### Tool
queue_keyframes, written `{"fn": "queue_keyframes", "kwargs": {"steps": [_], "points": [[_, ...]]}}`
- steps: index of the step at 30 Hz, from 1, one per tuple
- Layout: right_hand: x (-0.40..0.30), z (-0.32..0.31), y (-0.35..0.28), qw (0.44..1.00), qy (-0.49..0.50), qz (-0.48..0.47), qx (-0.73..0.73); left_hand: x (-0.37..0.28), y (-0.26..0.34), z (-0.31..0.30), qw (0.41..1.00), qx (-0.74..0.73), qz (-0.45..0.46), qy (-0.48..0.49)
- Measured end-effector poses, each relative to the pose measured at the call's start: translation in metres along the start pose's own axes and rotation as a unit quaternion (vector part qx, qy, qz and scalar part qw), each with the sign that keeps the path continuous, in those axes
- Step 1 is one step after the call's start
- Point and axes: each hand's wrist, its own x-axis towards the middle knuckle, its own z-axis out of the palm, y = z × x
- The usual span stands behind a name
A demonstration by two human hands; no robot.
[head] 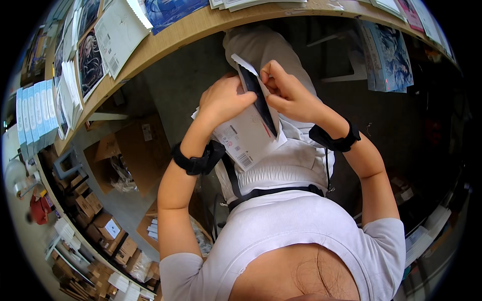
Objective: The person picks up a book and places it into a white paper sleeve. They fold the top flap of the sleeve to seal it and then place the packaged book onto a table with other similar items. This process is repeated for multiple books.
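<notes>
A white printed paper sleeve with a barcode rests on my lap, its mouth spread apart along one long side. Dark material shows inside the opening. My left hand grips the sleeve from the left, its thumb at the near lip of the mouth. On the other side, my right hand pinches the far lip between curled fingers and thumb. Whether the dark material is a separate sheet or the sleeve's lining, I cannot tell. Both wrists wear black straps.
A curved-looking wooden table edge runs ahead, bearing illustrated prints and white sleeves. Light-blue boxes line up at the left; more illustrated boxes are at right. An open cardboard carton sits on the floor. A person is far left.
</notes>
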Motion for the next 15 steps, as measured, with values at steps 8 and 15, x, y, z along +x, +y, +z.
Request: {"fn": "queue_keyframes", "kwargs": {"steps": [8,15], "points": [[-0.001,-0.006,-0.003,0.998,0.064,-0.015,-0.016,-0.003,-0.050,0.005,0.997,-0.082,0.015,-0.005],[0.002,-0.004,-0.010,0.997,0.042,-0.031,-0.049,-0.005,-0.046,0.002,0.997,-0.070,0.021,0.002]]}}
